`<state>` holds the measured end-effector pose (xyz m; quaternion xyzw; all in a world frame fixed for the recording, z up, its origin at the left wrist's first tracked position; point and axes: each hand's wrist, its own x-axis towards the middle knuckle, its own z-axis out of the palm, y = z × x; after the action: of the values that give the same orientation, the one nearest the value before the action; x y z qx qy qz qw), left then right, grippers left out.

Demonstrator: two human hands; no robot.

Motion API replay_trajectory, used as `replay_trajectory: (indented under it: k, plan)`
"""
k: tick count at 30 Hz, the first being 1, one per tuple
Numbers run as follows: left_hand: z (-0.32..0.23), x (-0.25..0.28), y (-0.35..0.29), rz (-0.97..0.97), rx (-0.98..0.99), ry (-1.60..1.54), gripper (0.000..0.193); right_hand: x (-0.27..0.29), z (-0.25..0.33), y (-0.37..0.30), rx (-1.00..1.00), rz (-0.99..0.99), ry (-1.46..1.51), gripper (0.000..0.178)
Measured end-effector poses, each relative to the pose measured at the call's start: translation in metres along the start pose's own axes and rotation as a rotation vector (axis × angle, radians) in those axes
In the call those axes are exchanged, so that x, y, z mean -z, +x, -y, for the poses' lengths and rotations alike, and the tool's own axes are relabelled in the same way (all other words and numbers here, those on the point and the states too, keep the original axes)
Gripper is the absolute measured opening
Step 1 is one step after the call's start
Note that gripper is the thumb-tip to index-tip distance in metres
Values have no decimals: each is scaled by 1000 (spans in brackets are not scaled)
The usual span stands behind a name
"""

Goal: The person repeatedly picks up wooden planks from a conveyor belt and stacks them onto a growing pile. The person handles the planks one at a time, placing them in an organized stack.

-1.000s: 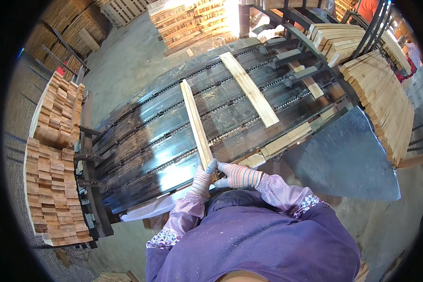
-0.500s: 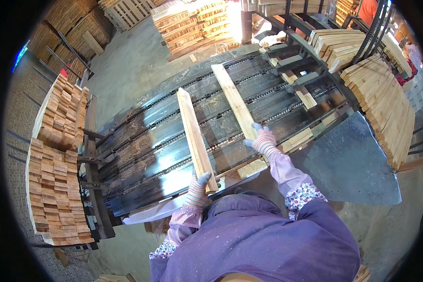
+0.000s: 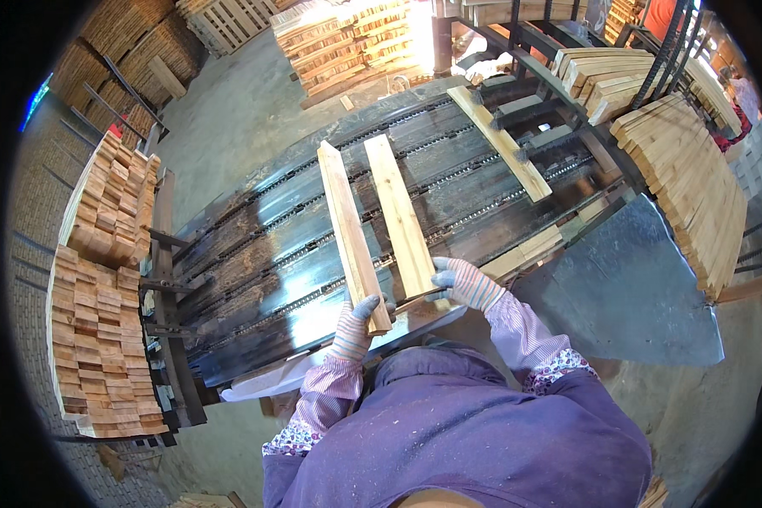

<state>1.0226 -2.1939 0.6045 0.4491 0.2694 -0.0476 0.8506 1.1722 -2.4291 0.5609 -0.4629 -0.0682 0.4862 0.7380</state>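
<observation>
My left hand [image 3: 353, 327], in a striped glove, is closed around the near end of a long wooden board [image 3: 347, 229], tilted slightly on its edge. Just right of it lies a second wooden board [image 3: 400, 222], roughly alongside, with a narrow gap between the two. My right hand [image 3: 464, 284], gloved the same way, grips the near end of that second board. Both boards reach away from me over the dark chain conveyor table [image 3: 262, 262]. A third board [image 3: 501, 142] rests farther right on the conveyor, touched by neither hand.
Stacked boards [image 3: 686, 186] stand at the right beside a sloping metal sheet [image 3: 618, 288]. At the left are stacks of short-ended lumber [image 3: 106, 347] behind a metal frame [image 3: 169, 356]. A pallet-like wood pile [image 3: 356, 46] stands on the floor beyond the conveyor.
My right hand has drawn its board left and toward me, closer to the left hand's board. The third board has come onto the conveyor at the right. My left hand has barely moved.
</observation>
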Motion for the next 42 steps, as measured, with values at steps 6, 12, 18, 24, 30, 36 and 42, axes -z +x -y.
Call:
replay_trajectory:
  k: [6,12,18,24,30,36,42]
  plan:
    - [10,-16,-2,-76,-37,59,67,-35,-12,-15,54,-43,-266,57]
    - [16,-24,-13,7,-23,110,77,-49,-8,12,-162,-98,42,62]
    - [22,-13,-23,-17,-4,26,68,-16,-8,25,-52,-87,-9,64]
    - [24,3,-24,-72,-13,59,65,63,106,17,-74,-519,-916,78]
    - [13,-21,-43,-49,-20,-12,67,120,104,47,-234,-862,-1758,74]
    - [14,-31,-23,28,-22,21,80,112,122,37,-372,-760,-1678,97]
    - [12,-29,-20,26,-20,31,76,38,131,29,-246,-656,-1304,96]
